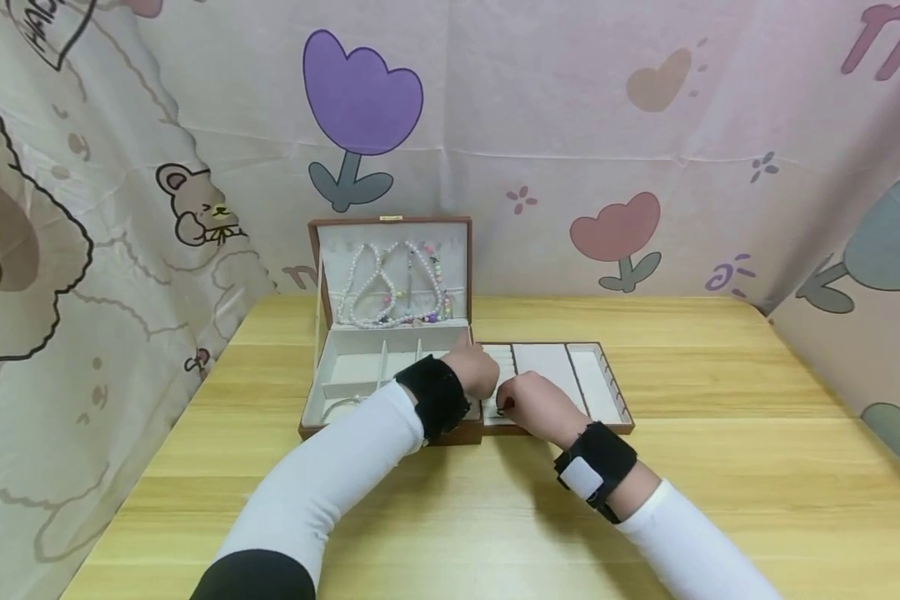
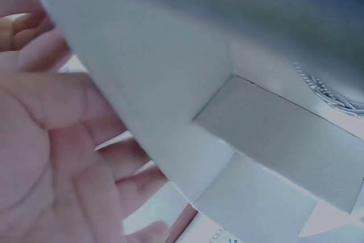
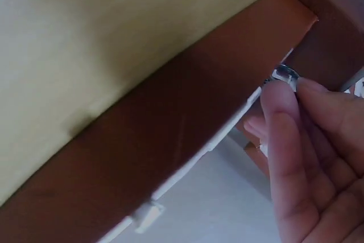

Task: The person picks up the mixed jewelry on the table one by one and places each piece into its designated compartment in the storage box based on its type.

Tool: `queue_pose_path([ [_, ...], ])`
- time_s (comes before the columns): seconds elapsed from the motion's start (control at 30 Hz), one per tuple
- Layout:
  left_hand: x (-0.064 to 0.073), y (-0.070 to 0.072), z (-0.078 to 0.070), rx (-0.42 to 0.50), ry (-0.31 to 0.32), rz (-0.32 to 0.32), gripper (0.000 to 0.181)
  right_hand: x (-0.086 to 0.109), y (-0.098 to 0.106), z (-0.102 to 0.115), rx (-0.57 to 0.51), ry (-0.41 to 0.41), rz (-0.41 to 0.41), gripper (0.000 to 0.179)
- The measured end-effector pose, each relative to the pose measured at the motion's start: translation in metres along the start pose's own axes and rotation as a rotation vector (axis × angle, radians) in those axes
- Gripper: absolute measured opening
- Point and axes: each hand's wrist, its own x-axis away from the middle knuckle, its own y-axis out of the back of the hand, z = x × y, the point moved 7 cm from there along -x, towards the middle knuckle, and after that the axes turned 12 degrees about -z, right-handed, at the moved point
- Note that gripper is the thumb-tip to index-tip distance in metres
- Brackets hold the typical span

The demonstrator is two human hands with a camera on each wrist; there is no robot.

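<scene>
An open brown jewelry box point(image 1: 345, 369) with white lining stands on the table, and a shallow side tray point(image 1: 547, 365) adjoins its right side. My left hand point(image 1: 474, 368) reaches over the box's right wall; in the left wrist view its fingers point(image 2: 128, 157) lie loosely along the outer side of that white wall. At the tray's front left my right hand point(image 1: 537, 406) pinches a small silver ring point(image 3: 284, 74) between thumb and fingertip, right at the tray's brown rim, partly hidden by the fingers. A silver bracelet point(image 2: 327, 92) lies in a compartment of the box.
Pearl and coloured bead necklaces point(image 1: 390, 292) hang inside the raised lid point(image 1: 390, 227). White dividers point(image 1: 382, 360) split the box. The wooden table point(image 1: 682, 375) extends around it, with a printed cloth point(image 1: 487, 100) behind and at both sides.
</scene>
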Motion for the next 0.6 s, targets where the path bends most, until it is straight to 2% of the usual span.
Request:
queue_pose_path([
  [0.1,0.003,-0.004,-0.003,0.017,-0.017,0.056,0.038,0.002,0.001,-0.001,0.026,0.017,-0.006,0.017],
  [0.17,0.006,-0.005,-0.004,0.013,-0.018,0.068,0.038,0.002,0.003,-0.001,0.054,0.032,-0.014,0.020],
  [0.4,0.014,-0.005,-0.006,0.010,0.000,0.060,0.036,0.004,-0.003,0.001,0.157,0.106,-0.020,0.027],
  [0.6,0.018,-0.003,-0.011,-0.097,-0.025,0.044,0.022,0.008,-0.009,0.004,0.270,0.208,-0.020,0.028],
])
